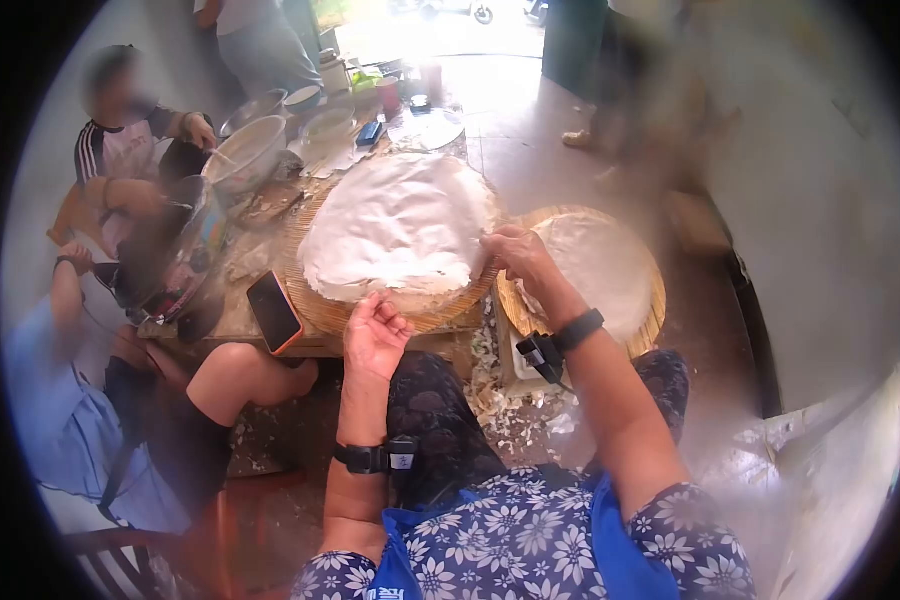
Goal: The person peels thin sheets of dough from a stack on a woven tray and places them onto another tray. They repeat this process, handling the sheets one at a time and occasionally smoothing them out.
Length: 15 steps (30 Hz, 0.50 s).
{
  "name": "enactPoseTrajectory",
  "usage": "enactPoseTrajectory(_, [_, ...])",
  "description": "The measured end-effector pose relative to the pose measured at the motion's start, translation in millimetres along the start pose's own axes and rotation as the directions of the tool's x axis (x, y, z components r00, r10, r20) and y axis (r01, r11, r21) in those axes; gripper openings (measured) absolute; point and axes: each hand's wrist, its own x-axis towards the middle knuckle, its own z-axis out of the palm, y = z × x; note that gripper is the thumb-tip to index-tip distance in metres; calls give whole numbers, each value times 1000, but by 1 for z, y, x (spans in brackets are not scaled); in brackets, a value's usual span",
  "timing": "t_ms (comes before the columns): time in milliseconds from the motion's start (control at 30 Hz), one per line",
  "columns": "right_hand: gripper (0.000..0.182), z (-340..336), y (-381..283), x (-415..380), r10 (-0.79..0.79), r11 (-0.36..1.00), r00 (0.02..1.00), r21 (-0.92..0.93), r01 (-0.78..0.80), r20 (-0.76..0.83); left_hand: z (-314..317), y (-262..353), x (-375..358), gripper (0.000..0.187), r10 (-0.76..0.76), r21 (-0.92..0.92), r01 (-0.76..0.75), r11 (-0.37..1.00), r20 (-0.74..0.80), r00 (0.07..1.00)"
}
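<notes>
In front of me a stack of thin, round white dough sheets (pixel 400 225) lies on a round woven bamboo tray (pixel 320 312). My left hand (pixel 377 338) is palm up at the near edge, with its fingertips curled together on the sheet's torn rim. At the right edge my right hand (pixel 522 258) has its thumb and fingers pinched on the sheet's margin, beside the tray's rim. Just what lies between the fingertips is partly hidden. Lower on the right, a second bamboo tray (pixel 653 300) carries another round white sheet (pixel 595 270).
An orange-edged phone (pixel 274 314) lies at the table's near left edge. Behind it stand a large bowl (pixel 245 155), a blue box (pixel 370 133) and a red cup (pixel 388 95). People sit close on the left. White scraps (pixel 510 390) cover the area below the trays.
</notes>
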Motion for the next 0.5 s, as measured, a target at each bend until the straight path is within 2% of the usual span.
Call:
enactPoseTrajectory(167, [14,10,-14,3,-102,995,994,5,102,-26,-1,1,1,15,-20,-15,20,1000,20,1000])
enactPoseTrajectory(200, [16,12,-11,4,-112,992,994,58,113,-15,-3,2,-2,14,-23,-1,23,1000,11,1000])
enactPoseTrajectory(300, [21,18,-14,13,14,954,999,301,-5,-29,-3,4,-3,15,-16,48,15,999,19,1000])
enactPoseTrajectory(333, [24,21,-18,12,70,942,997,332,-52,-43,-7,4,-2,15,-18,27,17,999,29,999])
enactPoseTrajectory(433, [22,25,-20,14,151,950,985,289,-120,-84,-10,6,-9,15,-20,58,19,998,27,999])
enactPoseTrajectory(500, [19,29,-20,17,139,966,986,230,-116,-88,-14,5,-12,13,-26,60,25,998,16,1000])
